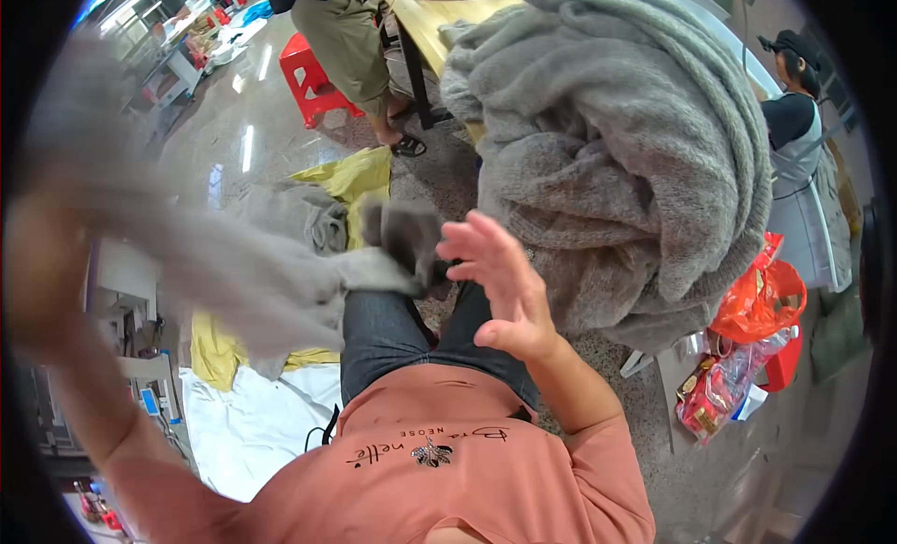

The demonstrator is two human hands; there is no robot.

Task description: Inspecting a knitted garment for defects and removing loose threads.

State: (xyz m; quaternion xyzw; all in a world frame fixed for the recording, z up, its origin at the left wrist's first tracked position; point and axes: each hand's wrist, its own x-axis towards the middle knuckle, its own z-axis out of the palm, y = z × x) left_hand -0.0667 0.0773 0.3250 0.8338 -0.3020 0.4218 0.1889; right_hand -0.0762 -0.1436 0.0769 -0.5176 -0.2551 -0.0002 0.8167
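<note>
My left hand [47, 264], smeared by motion, is raised at the far left. From it a blurred length of grey knit fabric [252, 273] stretches across to my lap, moving with the hand; the fingers themselves do not show clearly. In front of my body my right hand [505, 287] is open, its fingers apart and nothing in it. A big heap of grey knit fabric [607, 161] rises just beyond that hand, on the right. More grey fabric [299, 217] lies on a yellow cloth [360, 175] ahead of my knees.
A wooden table [458, 11] bears the heap's far side. Behind it are a red stool [313, 81] and a standing person [341, 53]; another person [794, 105] sits at right. A red plastic bag [761, 296] and bottle [747, 357] are at right, white cloth [252, 422] at left.
</note>
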